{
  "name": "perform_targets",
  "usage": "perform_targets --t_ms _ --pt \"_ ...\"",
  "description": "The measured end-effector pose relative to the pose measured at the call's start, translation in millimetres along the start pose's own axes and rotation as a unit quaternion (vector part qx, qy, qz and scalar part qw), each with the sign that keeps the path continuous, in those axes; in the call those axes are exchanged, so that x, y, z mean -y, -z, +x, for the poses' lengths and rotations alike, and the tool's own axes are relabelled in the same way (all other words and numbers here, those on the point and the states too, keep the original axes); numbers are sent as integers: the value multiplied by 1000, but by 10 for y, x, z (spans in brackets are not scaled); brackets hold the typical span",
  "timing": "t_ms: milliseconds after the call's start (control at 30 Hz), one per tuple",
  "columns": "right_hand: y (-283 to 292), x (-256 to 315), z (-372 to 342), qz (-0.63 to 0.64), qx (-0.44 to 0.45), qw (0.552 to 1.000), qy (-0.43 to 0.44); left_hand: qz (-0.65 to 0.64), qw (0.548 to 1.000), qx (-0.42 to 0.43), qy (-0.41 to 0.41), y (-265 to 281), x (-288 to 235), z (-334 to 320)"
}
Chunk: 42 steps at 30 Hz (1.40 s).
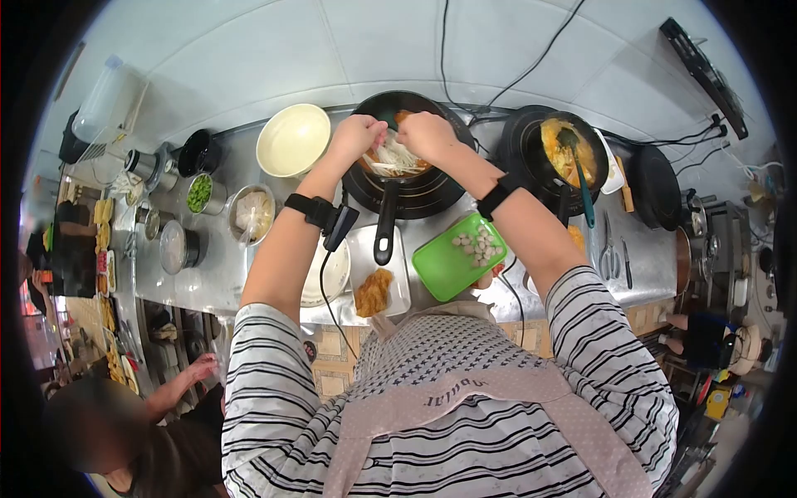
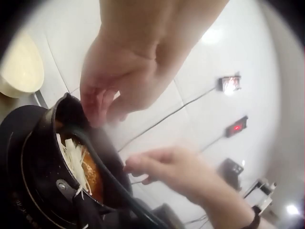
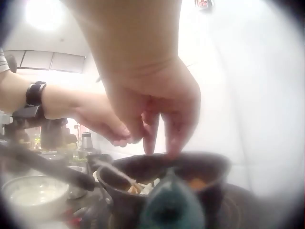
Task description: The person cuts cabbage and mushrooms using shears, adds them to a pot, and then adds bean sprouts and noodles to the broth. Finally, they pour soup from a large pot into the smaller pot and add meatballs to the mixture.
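Note:
Both hands hover over a deep black pan (image 1: pixel 387 217) with a long handle. White enoki mushroom strands (image 1: pixel 393 156) lie in it on reddish-orange broth (image 2: pixel 91 172). My left hand (image 1: pixel 359 139) is above the pan's left side, fingers loosely bent downward; nothing shows between them in the left wrist view. Opposite it, my right hand (image 1: pixel 427 137) hangs over the right side. In the right wrist view, the right hand's fingers (image 3: pixel 174 136) point down toward the rim, with a gap between them.
A cream bowl (image 1: pixel 293 141) stands left of the pan. In front are a white tray (image 1: pixel 397 293) with a browned piece of food and a green tray (image 1: pixel 440 270) with round pale pieces. At right, another pan (image 1: pixel 540 166) holds yellow-orange food and a teal spatula (image 1: pixel 584 189).

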State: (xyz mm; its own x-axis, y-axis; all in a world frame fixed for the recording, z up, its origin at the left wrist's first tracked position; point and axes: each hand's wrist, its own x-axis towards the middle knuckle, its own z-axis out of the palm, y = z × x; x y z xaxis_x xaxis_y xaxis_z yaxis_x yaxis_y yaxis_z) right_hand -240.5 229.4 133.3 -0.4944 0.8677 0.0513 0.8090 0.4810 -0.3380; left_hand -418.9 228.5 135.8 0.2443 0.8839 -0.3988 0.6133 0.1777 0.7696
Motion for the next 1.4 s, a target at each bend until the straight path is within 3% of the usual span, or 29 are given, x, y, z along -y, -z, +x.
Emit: perform_targets --t_ms 100,167,233,267,300,367,400,433,500,600,633,700,767,800,867,967,1033,1100,1133,1200,1233,1267,1400 --pt "185 8 -359 -67 -23 997 24 -102 982 -70 -144 -38 120 -411" --pt "333 38 -719 -78 3 997 -17 -141 954 -150 -218 -49 364 -686" --pt "312 -10 -947 -82 100 988 -83 -233 946 -179 -140 44 341 -1312" --pt "174 -104 -1000 -58 110 987 -102 -278 927 -227 -107 36 594 -1500" --pt "34 -190 -1040 -34 49 995 -78 -236 924 -289 -81 9 830 -1734" --pt "-110 -340 -1107 11 -79 996 -38 -237 876 -420 -33 -164 1399 -2117" --pt "-73 -344 -1149 43 -104 993 -26 -166 861 -480 18 -293 2000 -2265" --pt "-14 -325 -1222 47 -117 992 -21 -118 827 -545 71 -477 2148 -2476" --pt "176 -242 -1387 55 -142 988 -17 -84 785 -586 185 -869 2770 -2782" --pt "334 -156 -1636 67 -154 986 -19 -284 766 -446 365 -1232 2502 -3021" --pt "343 -111 -1727 73 -142 987 -22 -350 779 -382 353 -1314 2485 -3042" --pt "256 -44 -1724 72 -108 991 -37 -412 772 -359 326 -1438 2293 -2997" --pt "12 -58 -1639 85 -106 990 -30 -476 746 -367 287 -1465 2442 -2925" --pt "-88 -77 -1571 94 -101 990 -26 -447 759 -372 293 -1430 2570 -2882" --pt "-232 -109 -1451 105 -96 990 -20 -453 743 -409 275 -1361 2705 -2919" --pt "-249 -154 -1482 241 -196 950 -7 -470 706 -469 248 -1308 2502 -2886" --pt "-134 -259 -1740 273 -233 928 -102 -410 709 -527 226 -1408 2473 -2954" --pt "-49 -402 -2153 234 -247 924 -174 -383 760 -510 127 -1620 2468 -2990" --pt "-131 -455 -2371 240 -283 914 -165 -363 818 -431 119 -1697 2223 -2984" --pt "-274 -518 -2882 243 -155 918 -274 -377 881 -238 160 -1938 1788 -2790" --pt "-321 -520 -3083 232 -118 925 -276 -373 908 -129 138 -2018 1499 -2641" --pt "-374 -511 -3255 224 -81 931 -276 -389 909 -41 141 -2084 1234 -2465" --pt "-667 -559 -3687 262 -83 926 -260 -449 855 87 244 -2591 1016 -1770"
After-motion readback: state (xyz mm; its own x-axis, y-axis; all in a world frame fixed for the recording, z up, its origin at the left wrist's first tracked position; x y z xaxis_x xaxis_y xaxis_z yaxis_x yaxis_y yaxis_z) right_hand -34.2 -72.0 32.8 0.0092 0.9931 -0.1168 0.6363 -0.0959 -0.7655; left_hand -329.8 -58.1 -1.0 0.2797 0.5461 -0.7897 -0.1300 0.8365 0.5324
